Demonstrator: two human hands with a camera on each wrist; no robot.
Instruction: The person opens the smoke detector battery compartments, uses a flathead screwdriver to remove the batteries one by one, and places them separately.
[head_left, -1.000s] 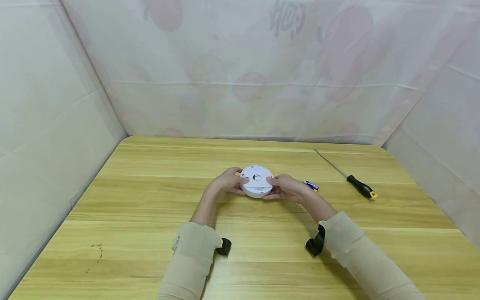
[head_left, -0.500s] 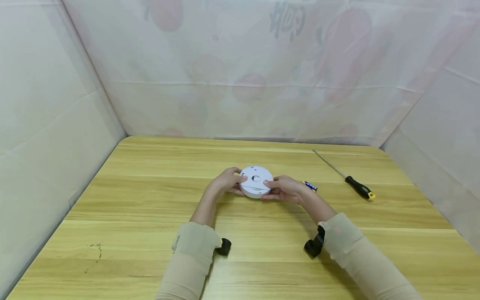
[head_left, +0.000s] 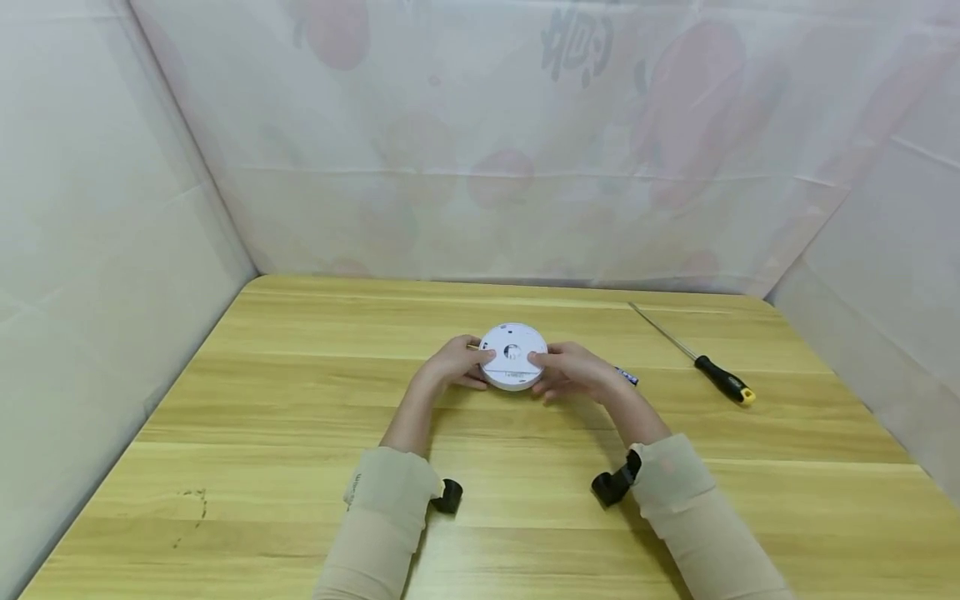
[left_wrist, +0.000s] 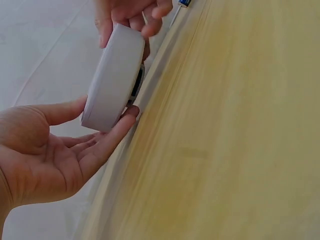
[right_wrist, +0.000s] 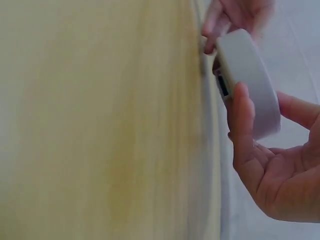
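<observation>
Two hands clasp a round white plastic disc, raised just above the light wooden table: left hand and right hand each grip opposite rims, thumbs on top, forearms angled inward.

Tabletop: light yellow wood-grain laminate in lengthwise planks, rounded far corners, a small dark scuff mark near the front left. Enclosed on three sides by a pale translucent sheet, creased, with faded red and orange fruit shapes and dark lettering showing through the back panel. Lighting soft, even, with faint shadows.
</observation>
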